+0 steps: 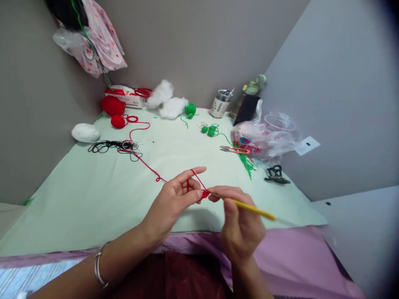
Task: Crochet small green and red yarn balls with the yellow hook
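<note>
Between thumb and fingers, my left hand (179,197) pinches a small red crochet piece (205,194). Red yarn (198,179) loops over its raised index finger and runs down to the piece. My right hand (241,220) grips a crochet hook (254,209) with a yellow handle, its tip at the red piece. From the left hand the strand trails across the table to a small red yarn ball (117,121), beside a bigger red ball (112,105). The hook's very tip is too small to make out.
Black cords (115,146) and a white yarn ball (85,132) lie left. White stuffing (173,108), green balls (190,109) and a pen cup (220,104) stand at the back. Orange thread snips (235,150), a plastic bag (264,135) and a black clip (276,175) are right.
</note>
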Available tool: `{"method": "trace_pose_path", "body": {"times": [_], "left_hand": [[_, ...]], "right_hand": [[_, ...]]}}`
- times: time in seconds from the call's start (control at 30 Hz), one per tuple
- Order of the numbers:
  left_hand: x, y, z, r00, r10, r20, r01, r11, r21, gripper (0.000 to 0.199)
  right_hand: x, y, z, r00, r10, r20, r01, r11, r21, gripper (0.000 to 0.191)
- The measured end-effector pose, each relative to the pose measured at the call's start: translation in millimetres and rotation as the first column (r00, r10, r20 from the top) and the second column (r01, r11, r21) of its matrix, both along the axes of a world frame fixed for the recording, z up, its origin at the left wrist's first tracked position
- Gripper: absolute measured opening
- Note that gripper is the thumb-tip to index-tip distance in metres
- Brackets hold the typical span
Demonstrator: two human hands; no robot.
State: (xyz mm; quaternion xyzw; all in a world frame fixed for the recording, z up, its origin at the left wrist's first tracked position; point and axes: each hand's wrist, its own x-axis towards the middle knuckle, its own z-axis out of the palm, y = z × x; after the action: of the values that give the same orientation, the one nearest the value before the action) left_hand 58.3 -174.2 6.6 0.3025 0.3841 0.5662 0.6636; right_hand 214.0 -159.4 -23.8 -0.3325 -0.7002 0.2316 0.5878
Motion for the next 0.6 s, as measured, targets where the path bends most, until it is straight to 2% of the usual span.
{"method": "trace_pose_path", "body": {"times": [0.07, 0.13, 0.2, 0.27, 0.33, 0.4, 0.5, 0.6], "left_hand": [[2, -1, -1.6, 0.999, 0.019, 0.038, -0.018, 0.999, -0.028, 0.052], [2, 0, -3.2, 0.990, -0.016, 0.142, 0.031, 0.995, -0.100, 0.051], [1, 2, -4.4, 0.971, -0.050, 0.235, 0.090, 0.982, -0.166, 0.044], [0, 4, -5.1, 0.963, -0.050, 0.264, 0.101, 0.977, -0.185, 0.040], [-1, 5, -5.0, 0.973, -0.028, 0.229, 0.064, 0.986, -0.154, 0.039], [1, 3, -4.6, 0.986, -0.026, 0.166, 0.042, 0.995, -0.092, 0.037], [4, 0, -4.1, 0.995, -0.050, 0.081, 0.052, 0.998, -0.026, 0.032], [7, -1, -4.6, 0.997, -0.030, 0.066, 0.032, 0.999, -0.021, 0.034]], "right_hand": [[-2, -2, -6.0, 0.978, -0.082, 0.193, 0.039, 0.975, 0.218, 0.030], [-4, -2, -9.5, 0.965, -0.140, 0.220, 0.072, 0.954, 0.291, 0.035], [-4, 1, -9.0, 0.990, -0.113, 0.089, 0.096, 0.981, 0.171, 0.030], [-3, 4, -5.1, 0.993, -0.022, -0.114, 0.018, 0.999, -0.036, 0.026], [-2, 6, -0.5, 0.965, 0.050, -0.257, -0.093, 0.983, -0.160, 0.024], [-3, 7, 2.9, 0.963, 0.079, -0.257, -0.126, 0.977, -0.173, 0.022], [-7, 6, 3.9, 0.983, 0.063, -0.170, -0.083, 0.990, -0.110, 0.021], [-10, 2, -1.4, 0.995, 0.025, -0.099, -0.030, 0.998, -0.052, 0.027]]}}
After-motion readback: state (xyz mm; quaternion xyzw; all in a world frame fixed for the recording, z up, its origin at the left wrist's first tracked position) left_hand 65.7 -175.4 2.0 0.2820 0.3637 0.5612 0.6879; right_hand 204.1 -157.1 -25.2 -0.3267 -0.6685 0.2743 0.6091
